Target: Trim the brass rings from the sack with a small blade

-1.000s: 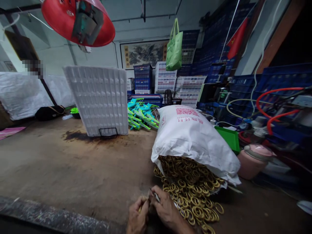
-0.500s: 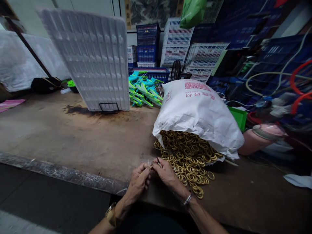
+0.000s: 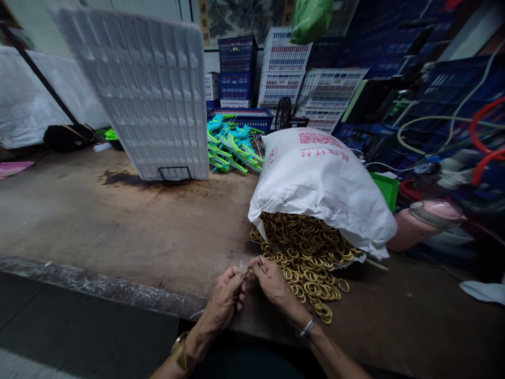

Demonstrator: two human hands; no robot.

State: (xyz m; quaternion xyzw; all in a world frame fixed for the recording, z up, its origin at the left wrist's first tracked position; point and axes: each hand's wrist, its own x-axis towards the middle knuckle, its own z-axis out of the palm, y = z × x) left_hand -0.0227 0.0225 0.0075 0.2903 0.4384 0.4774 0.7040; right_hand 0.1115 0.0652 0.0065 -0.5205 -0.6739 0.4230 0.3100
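Close together above the table's front edge, my hands are both closed. My left hand pinches a small gold-coloured ring, partly hidden by the fingers. My right hand grips a thin, dark, pointed tool, whose exact kind I cannot make out; its fingertips come close to the ring. Just beyond and to the right, many loose gold rings spill onto the table from the mouth of a white woven sack lying on its side.
A white ribbed plastic tray stands upright in a black wire holder. Behind it lie green and blue plastic pieces. Stacked crates stand farther back. A pink container and red hose are at right.
My view has tipped downward, bringing both forearms and the table's front edge into sight. The hands stay together, with the ring now showing between them and the right fingers slightly farther apart from the left.
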